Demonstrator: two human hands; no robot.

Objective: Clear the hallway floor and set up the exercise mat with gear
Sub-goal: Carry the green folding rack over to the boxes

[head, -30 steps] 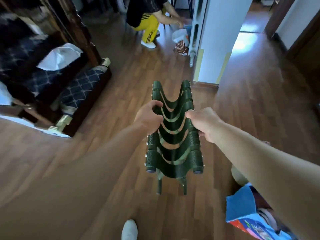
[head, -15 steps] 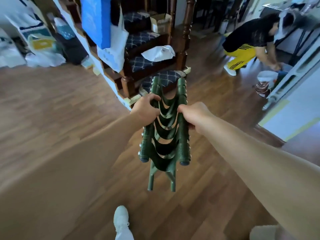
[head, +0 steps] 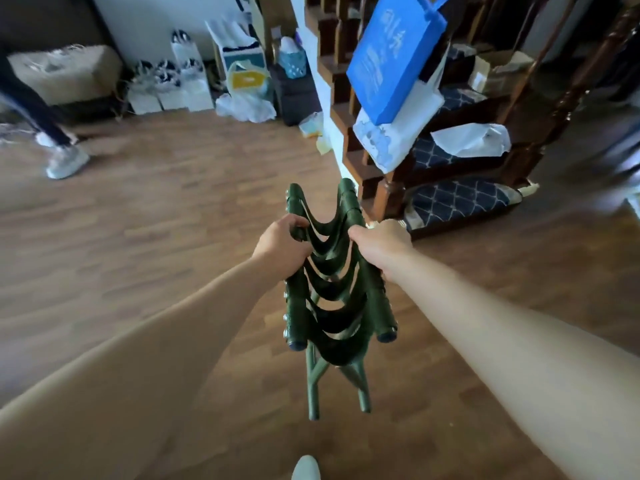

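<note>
The green folding stool hangs collapsed in mid-air above the wooden floor, legs pointing down, clear of any surface; the left hand is clamped on its left rail and the right hand on its right rail, each grip closed around a tube; the staircase stands just beyond, with bags along the far wall. Judged progress: early; clearing is under way; no exercise mat or gear is visible, so set-up appears to remain.
</note>
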